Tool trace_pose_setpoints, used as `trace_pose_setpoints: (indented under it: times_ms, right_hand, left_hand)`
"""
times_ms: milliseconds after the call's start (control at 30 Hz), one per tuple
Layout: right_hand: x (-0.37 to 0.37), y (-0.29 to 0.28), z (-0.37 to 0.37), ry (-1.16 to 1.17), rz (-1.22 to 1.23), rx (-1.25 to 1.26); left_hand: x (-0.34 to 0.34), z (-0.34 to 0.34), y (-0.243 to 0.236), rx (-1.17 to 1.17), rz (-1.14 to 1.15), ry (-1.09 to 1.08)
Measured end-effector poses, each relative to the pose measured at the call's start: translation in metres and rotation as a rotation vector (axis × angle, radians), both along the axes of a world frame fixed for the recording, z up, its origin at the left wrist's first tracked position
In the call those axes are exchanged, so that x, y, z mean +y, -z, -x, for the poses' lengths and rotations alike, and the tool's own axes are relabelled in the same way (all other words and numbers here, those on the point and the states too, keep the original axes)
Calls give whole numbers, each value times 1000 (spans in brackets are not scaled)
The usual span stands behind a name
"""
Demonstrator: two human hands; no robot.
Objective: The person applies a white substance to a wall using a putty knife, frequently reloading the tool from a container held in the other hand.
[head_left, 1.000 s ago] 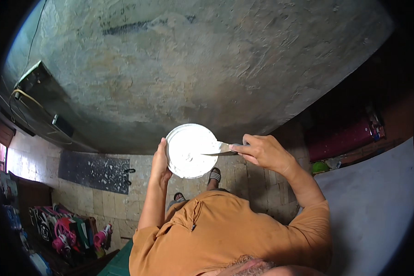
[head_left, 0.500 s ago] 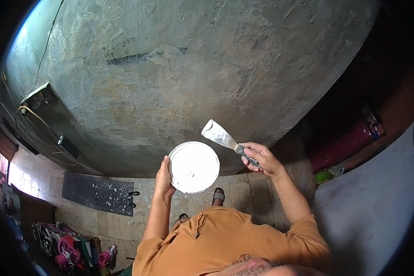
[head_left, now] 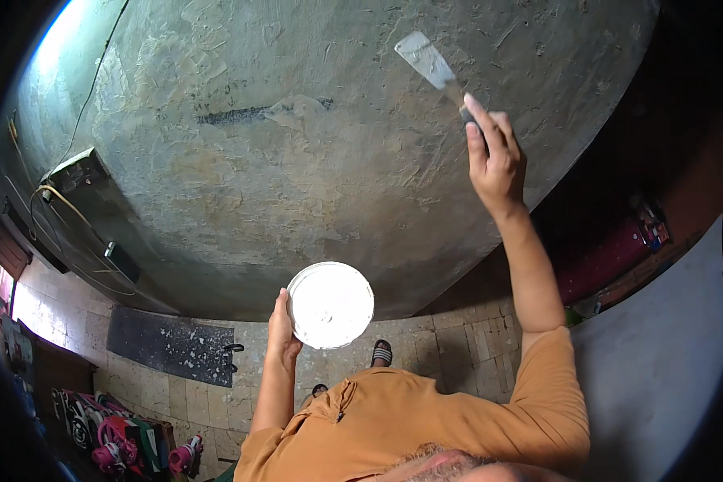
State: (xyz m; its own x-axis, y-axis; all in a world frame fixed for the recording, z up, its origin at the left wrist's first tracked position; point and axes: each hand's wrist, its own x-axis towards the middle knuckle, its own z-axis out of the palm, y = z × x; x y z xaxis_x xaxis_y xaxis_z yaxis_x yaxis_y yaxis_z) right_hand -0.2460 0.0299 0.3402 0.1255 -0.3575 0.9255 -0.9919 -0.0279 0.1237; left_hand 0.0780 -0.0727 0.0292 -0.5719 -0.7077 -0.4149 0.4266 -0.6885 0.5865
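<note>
My left hand [head_left: 281,328] is closed on the left side of a round white tub [head_left: 330,305], its white contents facing up. Raised in front of the wall, my right hand [head_left: 496,157] grips the dark handle of a putty knife [head_left: 427,60]. White paste coats the knife's wide blade, which points up and left. Whether the blade touches the wall I cannot tell. The grey-green wall [head_left: 297,185] is rough and patchy, with a dark streak [head_left: 233,116] left of the blade.
At the left, a box with cables [head_left: 79,170] is fixed to the wall. A white-spotted dark mat [head_left: 169,345] lies on the tiled floor [head_left: 213,402]. Pink and dark items [head_left: 124,438] stand at the lower left. A pale surface [head_left: 659,337] and a dark red object [head_left: 598,261] are at the right.
My right hand has lifted the putty knife from beside the tub to high in front of the wall. The tub in my left hand has shifted slightly down and left.
</note>
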Motion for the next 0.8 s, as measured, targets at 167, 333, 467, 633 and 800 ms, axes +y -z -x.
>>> trace_pose_setpoints:
  times_ms: [167, 333, 467, 633, 800]
  right_hand:
    - [-24, -42, 26, 230, 90, 422]
    - [-27, -52, 38, 271, 1, 395]
    - [-14, -47, 50, 210, 1, 349]
    - [-35, -65, 38, 87, 48, 400]
    - [-43, -56, 45, 169, 22, 359]
  left_hand:
    - [0, -1, -4, -40, -8, -31]
    - [-5, 1, 0, -42, -20, -37]
    - [-7, -1, 1, -46, -28, -47]
    - [-11, 5, -2, -49, -17, -38]
    - [-11, 8, -2, -44, -19, -49]
